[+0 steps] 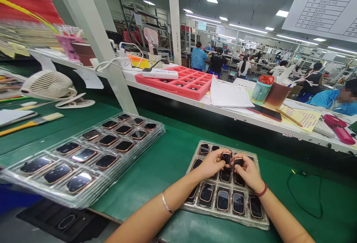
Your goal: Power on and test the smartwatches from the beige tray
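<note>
Both my hands work over a clear plastic tray (pixel 261 221) of small dark rectangular parts with copper-coloured rims, lying on the green mat. My left hand (pixel 212 162) pinches one such part (pixel 225 157) between thumb and fingers above the tray's far rows. My right hand (pixel 247 170) grips a second part (pixel 238 162) right beside it; the two hands nearly touch. A silver bangle is on my left wrist and a red bead bracelet on my right. Several more parts (pixel 222 200) sit in the tray's near row.
A stack of clear trays (pixel 83 153) filled with the same parts lies to the left. Behind is a white shelf (pixel 223 111) with a red tray (pixel 189 81), papers, cups and a phone. A black cable (pixel 304 194) lies at right. Other people work in the background.
</note>
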`<act>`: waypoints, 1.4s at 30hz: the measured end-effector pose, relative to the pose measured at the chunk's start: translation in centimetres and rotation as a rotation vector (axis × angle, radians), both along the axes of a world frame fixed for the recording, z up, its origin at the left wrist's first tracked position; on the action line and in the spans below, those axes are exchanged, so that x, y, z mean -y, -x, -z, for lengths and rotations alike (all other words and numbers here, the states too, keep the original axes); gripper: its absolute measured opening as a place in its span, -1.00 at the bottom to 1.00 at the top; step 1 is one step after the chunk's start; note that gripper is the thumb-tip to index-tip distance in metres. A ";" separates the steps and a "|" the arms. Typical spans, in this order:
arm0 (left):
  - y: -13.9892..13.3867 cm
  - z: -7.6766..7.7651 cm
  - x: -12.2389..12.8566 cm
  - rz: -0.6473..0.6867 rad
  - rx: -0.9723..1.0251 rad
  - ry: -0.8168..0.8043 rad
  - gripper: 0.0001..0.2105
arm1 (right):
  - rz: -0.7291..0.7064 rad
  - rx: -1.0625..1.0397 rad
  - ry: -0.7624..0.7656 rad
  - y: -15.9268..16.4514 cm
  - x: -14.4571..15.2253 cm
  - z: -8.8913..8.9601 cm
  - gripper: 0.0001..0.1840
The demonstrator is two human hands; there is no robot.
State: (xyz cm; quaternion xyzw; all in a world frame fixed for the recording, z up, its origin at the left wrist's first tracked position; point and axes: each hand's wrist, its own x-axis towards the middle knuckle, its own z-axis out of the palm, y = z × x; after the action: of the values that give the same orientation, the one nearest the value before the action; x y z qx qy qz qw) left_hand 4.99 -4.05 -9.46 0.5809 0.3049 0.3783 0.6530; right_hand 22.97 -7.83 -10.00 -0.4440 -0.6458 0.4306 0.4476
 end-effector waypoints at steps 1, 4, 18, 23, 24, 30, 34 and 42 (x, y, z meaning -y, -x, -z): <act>0.0 0.0 0.0 0.000 0.003 0.000 -0.61 | 0.003 0.004 -0.013 0.0 0.0 0.0 -0.75; 0.0 -0.1 0.0 0.002 0.012 -0.003 -0.64 | 0.000 0.010 -0.013 0.0 0.0 0.1 -0.74; 0.1 -1.0 0.3 -0.025 -0.006 -0.046 -0.80 | 0.023 0.007 0.014 -0.2 0.0 0.3 -0.66; 0.2 -1.0 0.4 -0.028 -0.019 -0.037 -0.73 | 0.012 0.000 0.013 -0.1 0.0 0.2 -0.66; 0.2 -0.9 0.4 -0.023 -0.019 -0.034 -0.69 | 0.011 -0.001 0.012 -0.1 0.0 0.2 -0.67; 0.0 0.4 -0.2 -0.008 -0.029 -0.067 -0.65 | 0.007 0.005 0.009 0.0 0.0 0.0 -0.67; 0.0 0.6 -0.3 -0.002 -0.033 -0.081 -0.66 | 0.008 0.001 0.006 0.0 0.0 0.1 -0.67; 0.0 -0.2 0.1 -0.003 0.042 0.031 -0.55 | 0.009 0.022 0.000 0.0 0.0 0.1 -0.66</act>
State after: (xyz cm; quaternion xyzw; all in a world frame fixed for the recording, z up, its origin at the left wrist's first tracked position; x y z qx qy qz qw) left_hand 5.01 -4.20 -9.21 0.5621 0.2979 0.3867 0.6677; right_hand 23.00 -7.84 -10.06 -0.4516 -0.6487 0.4235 0.4426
